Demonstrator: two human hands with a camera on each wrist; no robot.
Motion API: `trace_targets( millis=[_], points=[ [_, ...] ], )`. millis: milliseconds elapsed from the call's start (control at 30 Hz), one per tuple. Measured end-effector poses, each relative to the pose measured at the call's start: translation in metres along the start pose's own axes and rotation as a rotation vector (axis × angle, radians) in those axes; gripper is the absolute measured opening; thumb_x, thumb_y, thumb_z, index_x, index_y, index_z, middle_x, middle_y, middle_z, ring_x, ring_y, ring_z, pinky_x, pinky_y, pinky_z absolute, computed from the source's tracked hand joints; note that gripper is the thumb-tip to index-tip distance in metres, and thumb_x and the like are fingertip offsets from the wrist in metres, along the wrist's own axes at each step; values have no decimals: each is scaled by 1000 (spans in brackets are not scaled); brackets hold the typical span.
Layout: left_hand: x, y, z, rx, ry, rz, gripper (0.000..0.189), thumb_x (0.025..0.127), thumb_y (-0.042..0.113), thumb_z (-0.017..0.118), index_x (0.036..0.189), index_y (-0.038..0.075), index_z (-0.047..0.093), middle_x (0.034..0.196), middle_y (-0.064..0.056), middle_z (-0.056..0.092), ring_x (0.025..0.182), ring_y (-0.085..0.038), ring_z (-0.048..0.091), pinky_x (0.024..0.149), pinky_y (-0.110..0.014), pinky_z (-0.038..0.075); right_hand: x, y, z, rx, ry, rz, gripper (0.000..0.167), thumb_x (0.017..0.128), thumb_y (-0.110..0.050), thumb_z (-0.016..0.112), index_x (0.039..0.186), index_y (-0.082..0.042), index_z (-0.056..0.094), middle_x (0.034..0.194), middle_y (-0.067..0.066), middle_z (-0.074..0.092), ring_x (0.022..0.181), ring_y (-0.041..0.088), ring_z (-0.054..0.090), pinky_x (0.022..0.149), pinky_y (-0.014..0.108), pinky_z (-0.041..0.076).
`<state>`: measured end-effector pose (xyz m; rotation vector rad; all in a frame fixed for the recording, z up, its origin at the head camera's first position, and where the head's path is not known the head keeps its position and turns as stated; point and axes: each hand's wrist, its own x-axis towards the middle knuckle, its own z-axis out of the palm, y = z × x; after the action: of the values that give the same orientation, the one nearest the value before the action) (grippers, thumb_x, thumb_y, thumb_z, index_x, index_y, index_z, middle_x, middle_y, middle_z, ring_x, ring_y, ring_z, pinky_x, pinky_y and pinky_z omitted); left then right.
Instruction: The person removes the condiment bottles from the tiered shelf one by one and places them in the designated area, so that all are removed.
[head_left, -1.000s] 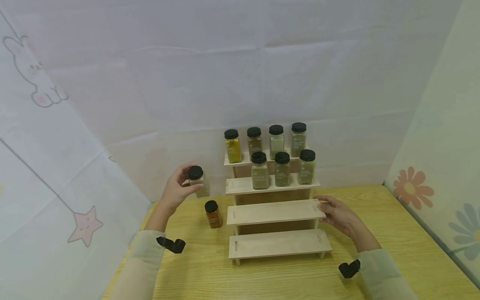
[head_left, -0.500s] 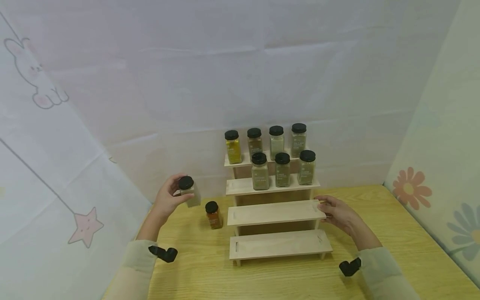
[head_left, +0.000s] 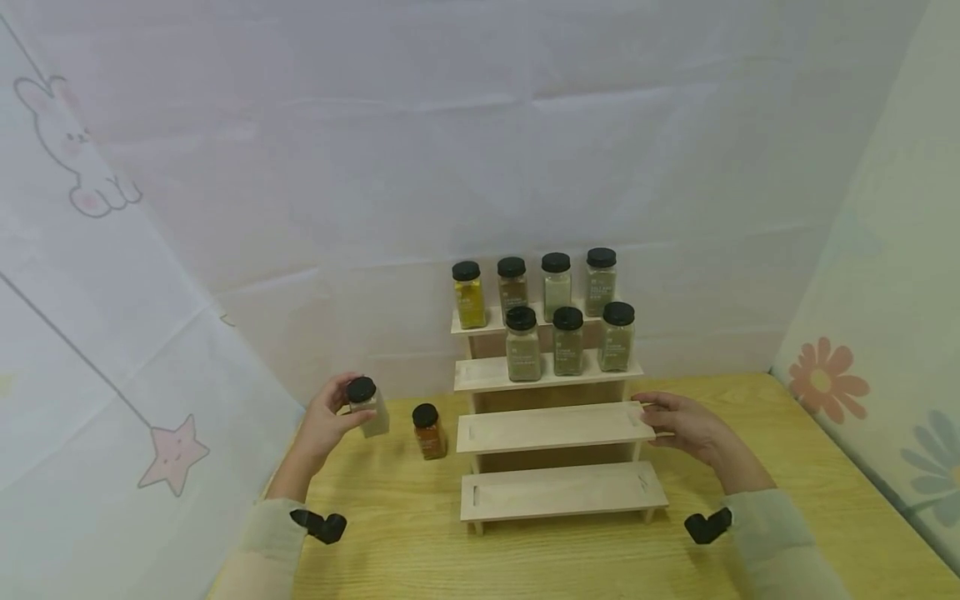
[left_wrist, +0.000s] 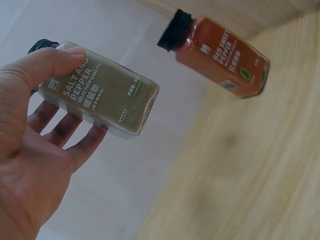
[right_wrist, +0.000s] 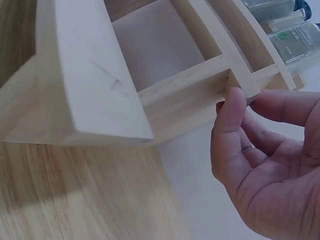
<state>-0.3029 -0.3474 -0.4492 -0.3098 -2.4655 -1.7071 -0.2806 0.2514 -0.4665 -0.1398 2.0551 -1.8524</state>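
My left hand [head_left: 321, 432] grips a black-capped glass spice jar [head_left: 372, 415] by its upper part, thumb on one face and fingers on the other. Its label in the left wrist view reads "Salt and Pepper", and the jar [left_wrist: 107, 95] holds greyish-green powder. Just right of it, a red sweet pepper jar [head_left: 430, 437] stands upright on the table. On the other side, my right hand [head_left: 688, 429] pinches the right end of a shelf on the tiered wooden spice rack [head_left: 551, 427]. In the right wrist view, thumb and forefinger [right_wrist: 277, 106] meet at that shelf's corner.
Several black-capped jars stand on the rack's top shelf, among them a yellow one [head_left: 471, 302]. Three greenish jars, one in the middle [head_left: 567, 346], occupy the tier below. A white cloth wall [head_left: 375, 183] rises behind the wooden table [head_left: 405, 542].
My left hand has moved down and to the left with the salt and pepper jar, away from the rack and closer to the table. The right hand keeps its place on the shelf end.
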Motion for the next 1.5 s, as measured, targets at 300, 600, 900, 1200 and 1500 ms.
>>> trace_targets(
  millis=[300,600,900,1200,1500],
  points=[
    [-5,-20,0,-6,-33,-48,78,87,16,82,151,9,39,144,-17,50,115,-1,55,88,-21,51,0,-1,-4,13,-5,9,56,103,-17,61,151,1,38,119,6,47,100,17,58,92,43,55],
    [-9,-40,0,-13,-70,-82,78,88,18,82,151,9,38,152,-17,45,122,-3,51,93,-22,48,0,-2,-3,30,-18,9,56,103,-16,60,152,1,36,108,4,41,83,15,48,87,38,57],
    [-9,-52,10,-50,-57,-67,77,86,12,83,150,5,40,145,-18,51,116,-2,55,90,-22,50,2,-1,-1,29,-1,14,62,103,-17,60,154,2,32,106,4,40,84,16,46,87,38,57],
    [-8,-62,23,-93,-78,-76,77,85,9,82,150,6,41,148,-20,48,117,-2,56,89,-23,52,2,1,0,46,10,16,61,102,-19,63,153,0,35,99,3,38,83,16,45,86,37,57],
    [-9,-67,32,-128,-77,-74,77,85,4,81,150,5,41,147,-23,48,117,-9,57,89,-25,53,1,1,1,55,14,8,58,103,-17,61,153,0,36,98,3,38,80,15,45,81,32,58]
  ],
)
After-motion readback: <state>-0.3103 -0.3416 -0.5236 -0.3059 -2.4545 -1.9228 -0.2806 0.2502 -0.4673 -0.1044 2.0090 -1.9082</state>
